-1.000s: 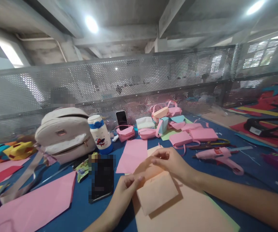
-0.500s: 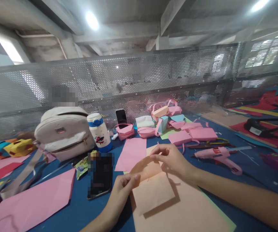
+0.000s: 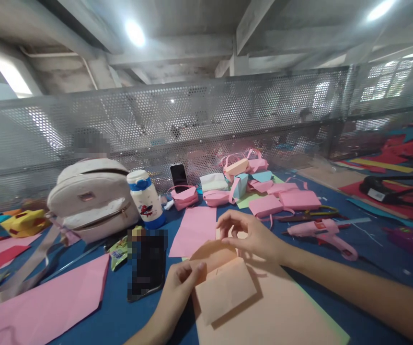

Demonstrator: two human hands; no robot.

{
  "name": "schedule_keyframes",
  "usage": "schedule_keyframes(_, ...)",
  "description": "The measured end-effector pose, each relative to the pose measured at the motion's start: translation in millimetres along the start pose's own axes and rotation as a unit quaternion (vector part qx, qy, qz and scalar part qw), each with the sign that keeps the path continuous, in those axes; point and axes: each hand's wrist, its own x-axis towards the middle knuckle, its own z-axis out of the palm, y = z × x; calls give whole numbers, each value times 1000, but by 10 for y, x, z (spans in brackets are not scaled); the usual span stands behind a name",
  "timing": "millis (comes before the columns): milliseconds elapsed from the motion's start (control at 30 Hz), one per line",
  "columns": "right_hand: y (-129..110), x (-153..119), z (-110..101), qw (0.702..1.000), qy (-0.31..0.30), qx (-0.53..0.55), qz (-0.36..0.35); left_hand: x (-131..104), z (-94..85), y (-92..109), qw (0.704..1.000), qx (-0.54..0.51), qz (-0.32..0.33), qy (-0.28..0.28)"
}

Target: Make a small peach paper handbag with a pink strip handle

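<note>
A small peach paper pouch [image 3: 224, 293], folded like an envelope with its rounded flap raised, sits over a larger peach sheet [image 3: 285, 306]. My left hand [image 3: 181, 290] pinches its left side at the fold, thumb on top. At the flap's upper right edge is my right hand [image 3: 247, 235], with curved fingers and a gap between thumb and forefinger. Whether its fingertips touch the flap is hard to see. Green paper shows along the right edge of the peach sheet. Just beyond the flap lies a pink sheet [image 3: 195, 229].
A pink glue gun [image 3: 323, 232] and scissors [image 3: 310, 214] lie right. Small pink paper bags [image 3: 267, 205] are piled beyond. Left are a phone [image 3: 148, 266], snack packet [image 3: 120, 251], bottle [image 3: 147, 201], white backpack [image 3: 91, 196] and pink sheet [image 3: 51, 297]. A perforated metal screen [image 3: 199, 115] stands behind.
My right hand has loosened from the flap's edge, its fingers lifting and parting slightly. My left hand keeps its pinch on the pouch. The view has shifted slightly.
</note>
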Motion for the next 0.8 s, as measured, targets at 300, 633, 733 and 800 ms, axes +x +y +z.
schedule_keyframes(300, -175, -41, -53, 988, -140, -63, 0, 18, -5, 50, 1000, -1, 3, 20)
schedule_keyframes(633, -280, -44, -106, 969, -236, -76, 19, -3, -6, -48, 1000, -25, -6, 9)
schedule_keyframes(733, -272, -39, -98, 969, -239, -63, 23, 1, -5, -40, 1000, -24, -8, 7)
schedule_keyframes(800, -249, -35, -93, 971, -233, -47, 18, 8, -5, -29, 1000, -20, -9, 15)
